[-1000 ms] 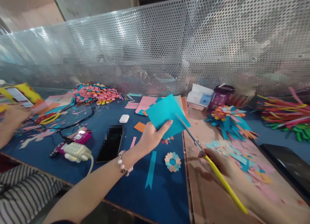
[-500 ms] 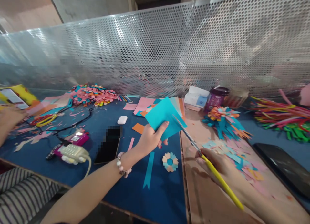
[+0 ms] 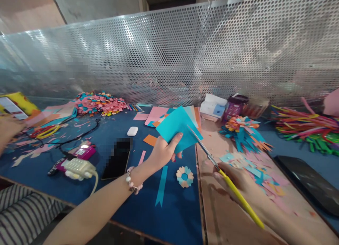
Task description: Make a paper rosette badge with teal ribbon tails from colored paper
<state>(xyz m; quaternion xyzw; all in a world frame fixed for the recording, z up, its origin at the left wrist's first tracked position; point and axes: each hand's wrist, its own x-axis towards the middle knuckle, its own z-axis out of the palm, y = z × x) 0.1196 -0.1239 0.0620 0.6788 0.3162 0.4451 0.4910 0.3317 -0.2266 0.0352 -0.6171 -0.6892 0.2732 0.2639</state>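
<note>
My left hand (image 3: 166,149) pinches a square blue paper sheet (image 3: 177,125) above the table, thumb on top and fingers beneath. My right hand (image 3: 235,178) grips yellow-handled scissors (image 3: 239,197). Their metal blades lie at the right side of the sheet; I cannot tell how much paper is between them. Below the sheet, a blue paper strip (image 3: 161,186) with a notched end lies on the table, beside a small peach-and-blue paper ring (image 3: 184,177). Pink and orange sheets (image 3: 152,116) are partly hidden behind the held paper.
A perforated metal panel (image 3: 169,61) closes off the back. Left are a black phone (image 3: 116,160), a power strip (image 3: 81,167), and another person's hand (image 3: 10,130). Right are a blue-orange paper tassel (image 3: 241,132), paper scraps (image 3: 256,171) and a dark phone-like object (image 3: 304,185).
The whole view has shifted very slightly. Both hands, the blue sheet and the scissors keep nearly the same position relative to one another.
</note>
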